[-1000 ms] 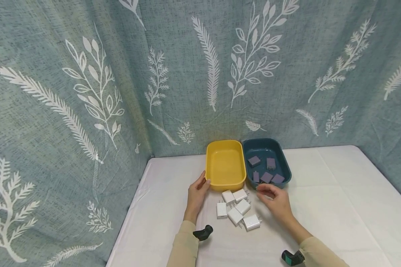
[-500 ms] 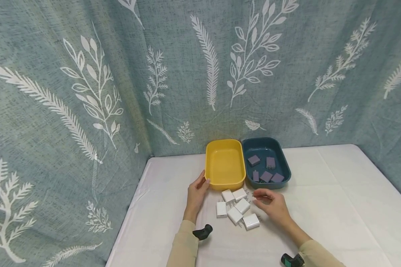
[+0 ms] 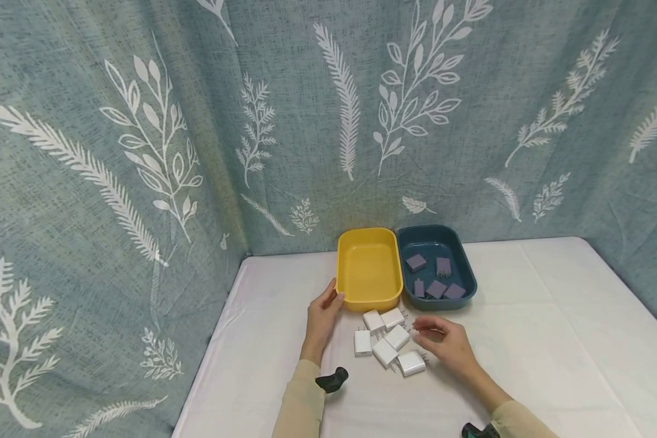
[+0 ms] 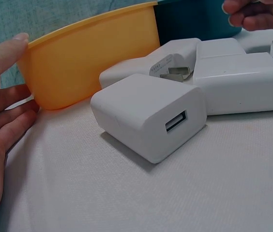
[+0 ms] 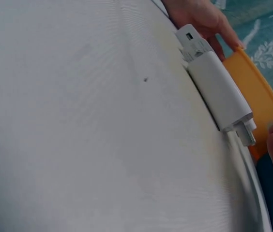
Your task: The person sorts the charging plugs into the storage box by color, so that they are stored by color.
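Observation:
My left hand touches the near left corner of a yellow tray. In the left wrist view its thumb tip meets the rim, with the other fingers against the outer wall lower down. Several white USB plug chargers lie in a loose cluster in front of the trays, prongs pointing different ways. Just right of them hovers my right hand, fingers loosely bent, a gap between thumb and index finger and nothing seen in it. Its fingertips are close to the prongs of a charger at the cluster's right side.
A dark blue tray stands against the yellow one on the right and holds several purple plug chargers. Behind both hangs a leaf-patterned curtain. White cloth covers the table. Black wrist devices sit at both wrists.
My right hand has moved from the blue tray's near edge down toward the viewer, to beside the white chargers. My left hand stays at the yellow tray's corner.

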